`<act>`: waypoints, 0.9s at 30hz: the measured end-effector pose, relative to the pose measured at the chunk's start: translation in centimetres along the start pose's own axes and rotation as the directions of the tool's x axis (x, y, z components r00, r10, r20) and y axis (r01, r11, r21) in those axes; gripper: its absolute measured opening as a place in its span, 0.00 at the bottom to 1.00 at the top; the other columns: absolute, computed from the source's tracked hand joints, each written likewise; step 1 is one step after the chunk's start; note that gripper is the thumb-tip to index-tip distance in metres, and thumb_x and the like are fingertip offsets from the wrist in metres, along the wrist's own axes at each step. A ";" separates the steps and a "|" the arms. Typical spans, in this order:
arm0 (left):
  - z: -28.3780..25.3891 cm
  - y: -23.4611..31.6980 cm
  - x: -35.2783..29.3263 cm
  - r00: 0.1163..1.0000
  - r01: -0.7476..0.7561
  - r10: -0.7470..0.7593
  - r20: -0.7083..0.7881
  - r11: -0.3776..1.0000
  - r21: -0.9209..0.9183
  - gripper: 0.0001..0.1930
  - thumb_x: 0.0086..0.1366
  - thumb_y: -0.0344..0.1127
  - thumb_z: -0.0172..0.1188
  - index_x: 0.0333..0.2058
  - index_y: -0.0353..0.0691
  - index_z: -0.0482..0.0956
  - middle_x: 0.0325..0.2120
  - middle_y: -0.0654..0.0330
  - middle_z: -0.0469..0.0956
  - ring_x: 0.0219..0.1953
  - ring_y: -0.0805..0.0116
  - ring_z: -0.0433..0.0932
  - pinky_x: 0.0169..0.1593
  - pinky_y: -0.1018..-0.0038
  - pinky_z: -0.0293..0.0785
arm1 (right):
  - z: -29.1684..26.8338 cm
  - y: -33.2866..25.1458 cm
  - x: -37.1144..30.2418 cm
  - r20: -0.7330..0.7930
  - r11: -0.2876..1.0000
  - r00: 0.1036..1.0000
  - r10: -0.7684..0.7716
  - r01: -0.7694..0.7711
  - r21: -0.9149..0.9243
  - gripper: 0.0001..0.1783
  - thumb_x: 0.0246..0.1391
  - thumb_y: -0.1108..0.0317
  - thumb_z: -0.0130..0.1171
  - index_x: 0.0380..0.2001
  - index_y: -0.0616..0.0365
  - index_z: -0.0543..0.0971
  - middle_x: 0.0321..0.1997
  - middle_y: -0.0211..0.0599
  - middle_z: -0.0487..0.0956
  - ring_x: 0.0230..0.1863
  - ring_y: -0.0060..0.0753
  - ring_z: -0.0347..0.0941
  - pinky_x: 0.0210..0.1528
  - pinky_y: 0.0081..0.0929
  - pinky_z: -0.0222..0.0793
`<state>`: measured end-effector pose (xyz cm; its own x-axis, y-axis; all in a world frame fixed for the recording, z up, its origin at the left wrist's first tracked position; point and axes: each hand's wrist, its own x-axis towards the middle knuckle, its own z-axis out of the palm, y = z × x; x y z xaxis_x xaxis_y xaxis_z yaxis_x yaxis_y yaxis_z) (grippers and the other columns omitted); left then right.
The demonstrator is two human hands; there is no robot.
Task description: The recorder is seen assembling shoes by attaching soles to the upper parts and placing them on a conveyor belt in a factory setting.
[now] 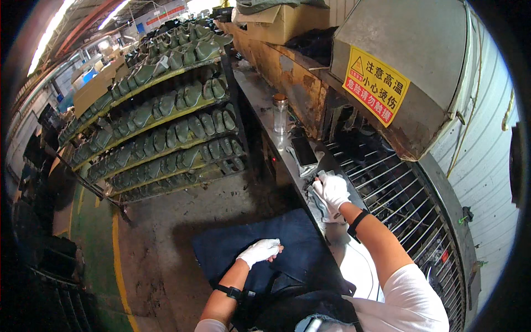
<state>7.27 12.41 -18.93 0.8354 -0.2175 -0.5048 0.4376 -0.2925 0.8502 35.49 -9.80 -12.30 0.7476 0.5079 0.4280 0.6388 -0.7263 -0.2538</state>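
Observation:
My right hand (pixel 333 192), in a white glove with bare fingertips, is closed on a crumpled pale cloth (pixel 327 213) at the narrow metal ledge (pixel 287 145). The glove hides part of the cloth. My left hand (pixel 261 252), gloved the same way, is over the dark blue apron (pixel 298 235) on my lap. Its fingers are curled in, and anything inside them is hidden. Just beyond my right hand, a dark phone (pixel 304 151) lies on a light, crumpled wrapping. Farther along the ledge stands a clear bottle (pixel 280 115) with a brownish lid.
A metal grate (pixel 401 205) runs along my right, below a grey hood (pixel 404 61) with a yellow and red warning sign (pixel 376 83). At left stands a tiered rack (pixel 166 146) full of dark green shoe-shaped pieces. A cardboard box (pixel 287 25) sits at the back.

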 end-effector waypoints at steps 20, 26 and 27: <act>0.1 -0.1 -0.1 0.999 -0.037 0.037 -0.014 0.999 0.002 0.15 0.80 0.44 0.52 0.43 0.39 0.81 0.28 0.66 0.76 0.28 0.75 0.75 0.33 0.74 0.75 | 0.0 0.1 -0.1 0.014 1.000 1.000 0.001 -0.001 0.015 0.16 0.61 0.51 0.59 0.31 0.51 0.83 0.24 0.48 0.83 0.28 0.56 0.81 0.36 0.52 0.75; 0.0 0.8 -0.2 1.000 -0.004 0.004 -0.003 0.999 0.048 0.14 0.79 0.42 0.51 0.43 0.39 0.81 0.30 0.66 0.77 0.29 0.75 0.75 0.35 0.74 0.75 | 0.2 0.4 -0.1 0.013 1.000 1.000 -0.007 0.008 -0.018 0.18 0.62 0.50 0.58 0.30 0.51 0.85 0.25 0.48 0.84 0.28 0.55 0.82 0.35 0.50 0.76; 0.0 0.7 -0.2 1.000 0.018 -0.018 -0.005 0.999 0.051 0.13 0.78 0.41 0.52 0.43 0.39 0.81 0.32 0.66 0.78 0.30 0.75 0.75 0.36 0.75 0.76 | 0.2 0.4 0.0 0.009 1.000 1.000 -0.005 0.005 -0.029 0.20 0.63 0.49 0.57 0.29 0.51 0.87 0.25 0.47 0.84 0.28 0.53 0.83 0.35 0.48 0.78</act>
<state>7.39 12.29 -18.22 0.8291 -0.2070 -0.5194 0.4353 -0.3440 0.8320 35.76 -9.97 -12.60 0.7462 0.5155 0.4211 0.6368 -0.7372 -0.2260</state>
